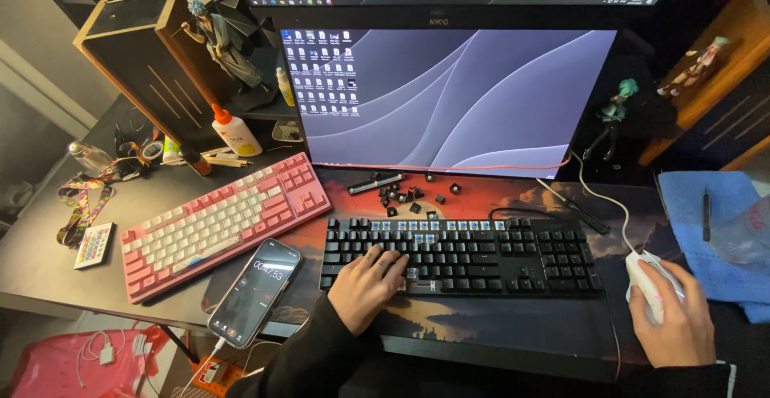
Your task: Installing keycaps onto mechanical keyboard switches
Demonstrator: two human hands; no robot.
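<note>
Nearest me, the left hand (365, 284) lies palm down on the black keyboard (461, 256), fingers spread loosely over the keys and gripping nothing. The right hand (676, 324) is curled over a white mouse (648, 281), cupping it on the desk mat (497, 330). A phone (255, 291) lies just left of the keyboard, with a pink keyboard (216, 223) beyond. Further back, loose black keycaps (405, 196) are scattered before the monitor (445, 97).
</note>
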